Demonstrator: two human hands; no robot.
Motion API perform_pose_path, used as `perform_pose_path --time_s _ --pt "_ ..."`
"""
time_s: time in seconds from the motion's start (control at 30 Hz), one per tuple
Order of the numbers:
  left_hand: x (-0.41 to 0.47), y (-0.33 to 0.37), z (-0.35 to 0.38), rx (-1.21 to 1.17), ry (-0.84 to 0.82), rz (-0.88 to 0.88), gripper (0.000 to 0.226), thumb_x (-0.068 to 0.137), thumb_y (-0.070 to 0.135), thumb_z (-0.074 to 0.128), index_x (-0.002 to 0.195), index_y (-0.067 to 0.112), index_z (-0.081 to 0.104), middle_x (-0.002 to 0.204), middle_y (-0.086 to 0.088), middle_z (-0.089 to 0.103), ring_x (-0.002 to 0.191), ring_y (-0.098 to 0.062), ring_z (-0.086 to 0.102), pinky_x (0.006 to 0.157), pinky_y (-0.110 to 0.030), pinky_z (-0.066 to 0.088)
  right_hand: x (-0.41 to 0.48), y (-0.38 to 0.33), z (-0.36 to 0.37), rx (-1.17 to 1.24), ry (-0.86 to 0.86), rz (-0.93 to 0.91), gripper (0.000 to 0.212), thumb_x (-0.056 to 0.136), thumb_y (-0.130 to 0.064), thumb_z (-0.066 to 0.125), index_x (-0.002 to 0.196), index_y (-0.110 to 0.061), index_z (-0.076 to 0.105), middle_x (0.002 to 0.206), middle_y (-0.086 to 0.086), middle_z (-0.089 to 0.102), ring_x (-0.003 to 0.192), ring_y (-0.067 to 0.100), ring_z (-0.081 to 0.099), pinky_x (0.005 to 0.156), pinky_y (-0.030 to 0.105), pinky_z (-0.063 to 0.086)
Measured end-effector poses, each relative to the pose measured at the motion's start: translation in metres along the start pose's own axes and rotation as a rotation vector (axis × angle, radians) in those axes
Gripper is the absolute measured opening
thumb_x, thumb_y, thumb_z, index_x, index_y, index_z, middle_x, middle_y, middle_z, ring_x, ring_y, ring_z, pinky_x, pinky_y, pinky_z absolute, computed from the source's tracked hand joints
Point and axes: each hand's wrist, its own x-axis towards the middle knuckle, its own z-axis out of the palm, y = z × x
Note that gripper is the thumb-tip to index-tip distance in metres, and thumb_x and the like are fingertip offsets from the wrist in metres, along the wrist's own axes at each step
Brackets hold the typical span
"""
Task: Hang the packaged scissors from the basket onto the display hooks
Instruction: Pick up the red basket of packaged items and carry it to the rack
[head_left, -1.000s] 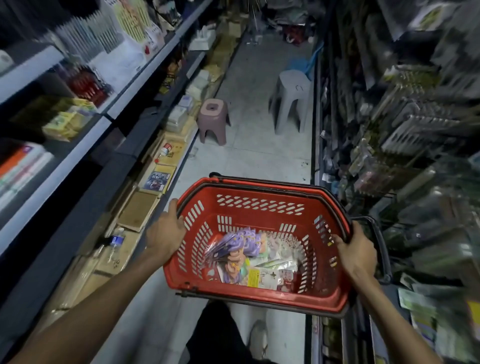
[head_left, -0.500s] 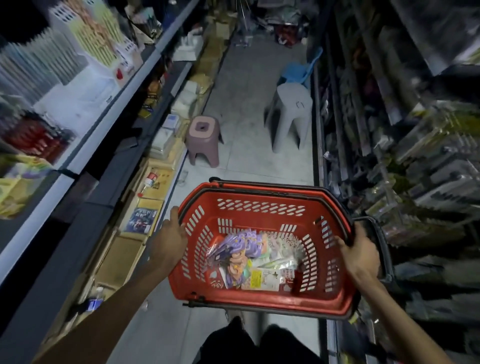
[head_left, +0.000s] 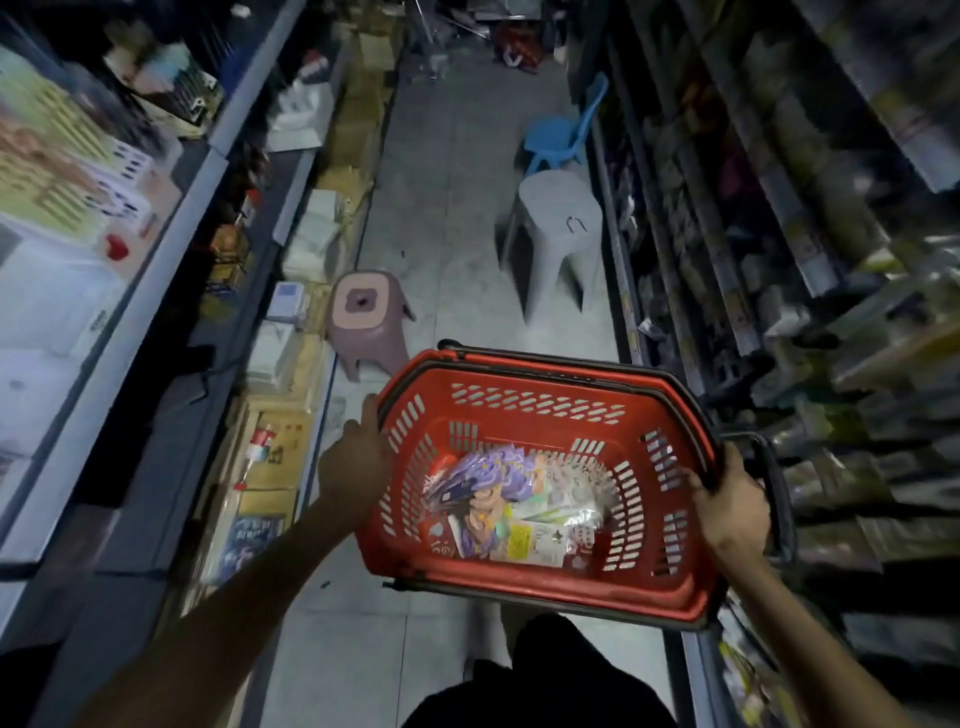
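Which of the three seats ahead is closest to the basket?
The low pink stool, just beyond the far left corner of the basket. The tall grey stool and blue chair stand farther up the aisle, to the right.

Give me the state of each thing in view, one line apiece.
basket, held by both hands, handles folded down
packaged scissors, lying in the basket
left hand, grips the basket's left rim
right hand, grips the basket's right rim
pink stool, upright on the floor
grey stool, upright on the floor

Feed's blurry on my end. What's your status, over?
Left hand, right hand grip red basket rim. Packaged scissors inside, none in hand. Pink stool, grey stool ahead.
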Motion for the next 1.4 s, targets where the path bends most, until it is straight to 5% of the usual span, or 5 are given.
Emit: perform_pose_path --time_s 0.2,0.43,0.6,0.97,1.4 --pt "0.122 0.065 -0.007 0.064 -0.106 0.023 0.068 0.103 0.060 0.043 0.155 0.017 0.031 0.116 -0.013 0.066 0.086 -0.019 0.063 0.074 -0.032 0.046 0.106 -0.050 0.012 0.009 -0.006 0.063 0.071 0.097 -0.035 0.067 0.155 -0.010 0.034 0.121 0.038 0.064 0.103 0.056 0.065 0.086 0.056 0.052" --pt "0.260 0.117 0.013 0.040 -0.199 -0.011 0.061 0.108 0.043 0.035 0.162 0.017 0.029 0.127 -0.022 0.063 0.109 -0.041 0.068 0.086 -0.046 0.055 0.190 -0.093 0.014 0.012 0.025 0.190 0.067 0.096 -0.032 0.066 0.151 -0.010 0.036 0.123 0.034 0.065 0.104 0.053 0.066 0.087 0.055 0.053" --pt "0.371 0.140 0.054 0.177 -0.252 0.238 0.055 0.098 0.041 0.045 0.148 0.025 0.028 0.106 -0.019 0.068 0.084 -0.042 0.071 0.073 -0.049 0.060 0.219 -0.114 0.018 0.042 0.071 0.359 0.068 0.094 -0.031 0.068 0.150 -0.009 0.035 0.120 0.032 0.065 0.102 0.050 0.067 0.086 0.053 0.053" --pt "0.562 0.243 0.083 0.412 -0.499 0.679 0.050 0.107 0.034 0.047 0.151 0.023 0.026 0.120 -0.020 0.063 0.100 -0.042 0.070 0.084 -0.047 0.053 0.188 -0.203 0.055 0.153 0.334 0.794 0.050 0.092 -0.028 0.067 0.131 -0.009 0.044 0.110 0.030 0.067 0.092 0.049 0.068 0.076 0.051 0.051" --pt "0.694 0.314 0.070 0.461 -0.533 1.044 0.056 0.104 0.031 0.058 0.147 0.023 0.023 0.111 -0.017 0.065 0.088 -0.037 0.070 0.065 -0.041 0.050 0.204 -0.335 0.098 0.354 0.574 1.040 0.038 0.093 -0.016 0.066 0.125 -0.009 0.046 0.119 0.027 0.066 0.099 0.049 0.066 0.081 0.052 0.051"
